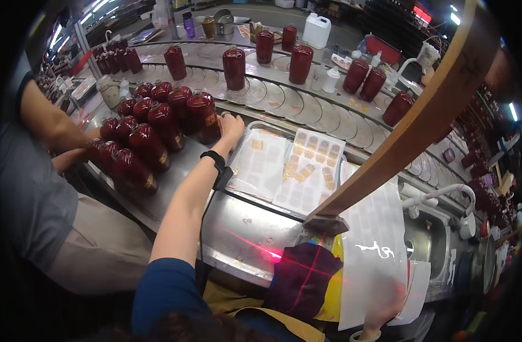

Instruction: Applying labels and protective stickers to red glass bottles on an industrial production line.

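My left hand (231,127) is at the right side of a glossy dark red bottle (204,118) with a gold mark; its fingers curl against the bottle, partly hidden. That bottle stands at the right end of a cluster of similar red bottles (141,142) on the metal bench. My right hand (384,302) is smeared by motion over a large white sheet (366,251) at the lower right, and its fingers cannot be made out. Between the hands lies a shallow tray (255,196) with a pale sheet (258,162) and a sheet of gold decals (309,165).
A slatted conveyor (278,97) carrying spaced red bottles runs behind the bench. A slanted wooden post (409,125) crosses the right side. Beyond it are a sink (429,239) and a tap (443,194). Another person's arm (53,119) reaches in at the left. A dark cloth (303,271) lies near me.
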{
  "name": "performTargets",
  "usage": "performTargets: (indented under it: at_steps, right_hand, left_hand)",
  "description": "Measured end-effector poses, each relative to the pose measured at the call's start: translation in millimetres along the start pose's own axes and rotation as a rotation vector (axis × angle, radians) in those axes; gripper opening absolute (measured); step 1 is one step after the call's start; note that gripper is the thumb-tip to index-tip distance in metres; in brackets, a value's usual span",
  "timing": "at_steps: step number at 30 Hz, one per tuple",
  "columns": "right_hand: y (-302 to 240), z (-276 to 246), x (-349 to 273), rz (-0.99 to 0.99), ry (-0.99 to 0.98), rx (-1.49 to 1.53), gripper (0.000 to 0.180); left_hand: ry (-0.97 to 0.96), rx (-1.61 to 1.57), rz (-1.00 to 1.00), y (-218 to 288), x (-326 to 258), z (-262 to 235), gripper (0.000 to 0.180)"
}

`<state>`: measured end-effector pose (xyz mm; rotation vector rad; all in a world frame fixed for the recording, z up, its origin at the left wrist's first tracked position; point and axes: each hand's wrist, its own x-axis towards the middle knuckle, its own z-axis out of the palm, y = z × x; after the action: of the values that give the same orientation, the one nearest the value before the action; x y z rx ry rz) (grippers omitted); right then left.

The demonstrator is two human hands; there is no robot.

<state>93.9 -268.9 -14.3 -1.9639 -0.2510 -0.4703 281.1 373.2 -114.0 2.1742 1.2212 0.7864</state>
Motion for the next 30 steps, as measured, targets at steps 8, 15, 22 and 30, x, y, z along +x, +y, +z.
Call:
performTargets:
  at_steps: [8,15,22,30]
  right_hand:
    - [7,0,8,0.026,-0.043,-0.123,0.024]
    - [-12,-8,12,0.095,-0.026,-0.335,0.029]
    - [-6,-12,6,0.3,-0.004,-0.128,0.026]
    - [48,-19,-29,0.243,-0.023,-0.192,0.045]
  left_hand:
    - [0.191,-0.196,0.237,97,69,-22,0.112]
    - [0.083,-0.378,0.063,110,141,19,0.108]
    - [0.051,-0.602,0.038,114,137,68,0.086]
    - [-0.282,-0.976,0.216,151,19,-39,0.047]
